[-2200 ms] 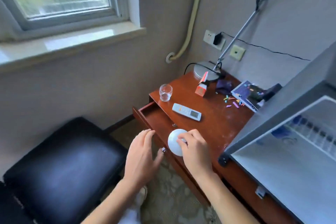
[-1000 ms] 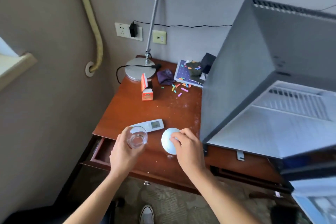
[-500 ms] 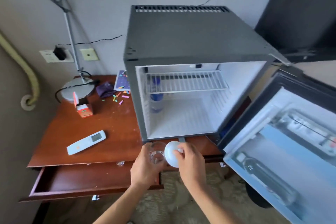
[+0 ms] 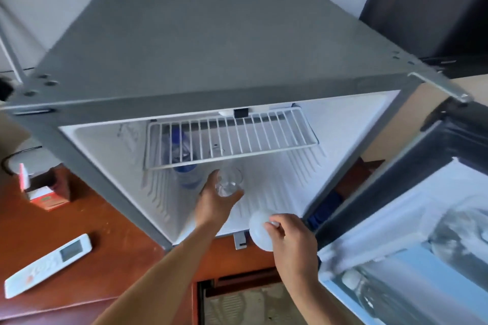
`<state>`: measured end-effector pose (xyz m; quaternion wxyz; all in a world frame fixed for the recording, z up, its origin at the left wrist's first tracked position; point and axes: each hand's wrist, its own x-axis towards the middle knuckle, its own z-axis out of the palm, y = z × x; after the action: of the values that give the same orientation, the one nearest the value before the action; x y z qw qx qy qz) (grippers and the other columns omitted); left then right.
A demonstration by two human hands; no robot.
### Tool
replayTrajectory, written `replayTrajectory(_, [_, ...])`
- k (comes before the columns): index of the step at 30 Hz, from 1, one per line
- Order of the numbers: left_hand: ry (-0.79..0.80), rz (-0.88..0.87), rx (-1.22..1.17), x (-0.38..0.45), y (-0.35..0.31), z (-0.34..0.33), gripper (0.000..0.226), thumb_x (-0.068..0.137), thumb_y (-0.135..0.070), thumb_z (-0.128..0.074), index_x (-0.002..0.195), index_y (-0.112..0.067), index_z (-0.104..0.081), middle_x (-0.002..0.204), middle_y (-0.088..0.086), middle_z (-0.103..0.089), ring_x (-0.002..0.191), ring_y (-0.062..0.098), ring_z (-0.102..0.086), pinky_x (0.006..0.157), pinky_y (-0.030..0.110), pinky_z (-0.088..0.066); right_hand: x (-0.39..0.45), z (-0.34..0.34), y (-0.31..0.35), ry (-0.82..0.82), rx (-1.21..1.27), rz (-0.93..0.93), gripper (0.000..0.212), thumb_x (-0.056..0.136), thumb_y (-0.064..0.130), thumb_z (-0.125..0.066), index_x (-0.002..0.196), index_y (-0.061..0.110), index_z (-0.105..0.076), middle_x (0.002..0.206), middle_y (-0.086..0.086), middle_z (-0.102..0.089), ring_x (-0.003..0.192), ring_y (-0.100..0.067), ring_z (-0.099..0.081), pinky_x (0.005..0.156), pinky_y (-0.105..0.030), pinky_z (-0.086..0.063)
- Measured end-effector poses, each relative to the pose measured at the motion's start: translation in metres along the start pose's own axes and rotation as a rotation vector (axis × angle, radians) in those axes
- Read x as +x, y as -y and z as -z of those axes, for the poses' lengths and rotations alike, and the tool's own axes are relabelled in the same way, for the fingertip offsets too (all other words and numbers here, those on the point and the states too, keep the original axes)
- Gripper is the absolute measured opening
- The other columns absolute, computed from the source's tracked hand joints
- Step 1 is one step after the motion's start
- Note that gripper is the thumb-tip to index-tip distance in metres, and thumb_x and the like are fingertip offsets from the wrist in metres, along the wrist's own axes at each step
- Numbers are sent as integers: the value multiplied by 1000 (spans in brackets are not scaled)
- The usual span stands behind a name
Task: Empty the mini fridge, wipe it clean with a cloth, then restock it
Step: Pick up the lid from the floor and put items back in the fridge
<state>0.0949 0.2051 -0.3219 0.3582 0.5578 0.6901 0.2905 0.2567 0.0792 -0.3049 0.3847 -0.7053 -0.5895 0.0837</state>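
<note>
The grey mini fridge (image 4: 200,45) stands open on the wooden desk, its white inside facing me. My left hand (image 4: 215,202) reaches into the lower compartment and grips a clear drinking glass (image 4: 229,182), held just above the fridge floor. A water bottle (image 4: 183,163) with a blue label stands at the back left, partly behind the wire shelf (image 4: 232,137). At the fridge's front edge my right hand (image 4: 291,241) pinches a round white object (image 4: 258,231). What that object is I cannot tell.
The fridge door (image 4: 412,219) hangs open at the right, with bottles in its racks. On the desk (image 4: 87,214) to the left lie a white remote (image 4: 50,264) and a small red-and-white carton (image 4: 43,194). Below me a drawer gap shows patterned carpet.
My left hand picked up the glass from the desk and carried it from the fridge's front edge into the lower compartment. My right hand kept the white object, moving right. My view swung towards the fridge.
</note>
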Motion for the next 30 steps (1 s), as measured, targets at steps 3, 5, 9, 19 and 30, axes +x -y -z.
replayTrajectory(3, [-34,-16,14,27,1,-14,86,70,-65,-82,143,-45,-39,134,-12,-65,115,20,-65,90,37,-56,18,-10,-14,-35,13,10,22,73,1,-90,86,12,-74,84,4,-72,73,-11,-68,69,-11,-47])
replayTrajectory(5, [-63,-33,45,40,1,-22,79,71,-67,-80,137,-42,-44,130,-13,-66,115,20,-66,88,35,-53,27,-15,-22,-63,26,12,21,73,-1,-89,86,10,-75,85,2,-72,73,-12,-69,69,-11,-47])
replayTrajectory(9, [-110,-68,37,49,-1,-32,72,73,-66,-81,131,-41,-46,121,-18,-67,112,18,-67,82,30,-48,38,-21,-31,-96,48,14,19,77,-2,-86,88,8,-75,86,1,-71,75,-14,-69,70,-23,-53])
replayTrajectory(19, [-148,-150,-7,45,36,-54,89,79,-65,-77,149,-46,-25,139,-11,-63,120,19,-64,91,37,-57,59,-55,-45,-195,98,54,18,78,-2,-84,88,11,-76,83,1,-72,72,-15,-67,68,-26,-52])
replayTrajectory(30, [-222,-228,-21,54,49,-64,83,82,-58,-77,145,-50,-24,132,-13,-66,114,18,-64,85,35,-56,114,-83,-25,-330,236,204,13,82,6,-80,93,11,-75,84,-5,-73,75,-26,-69,69,-37,-55])
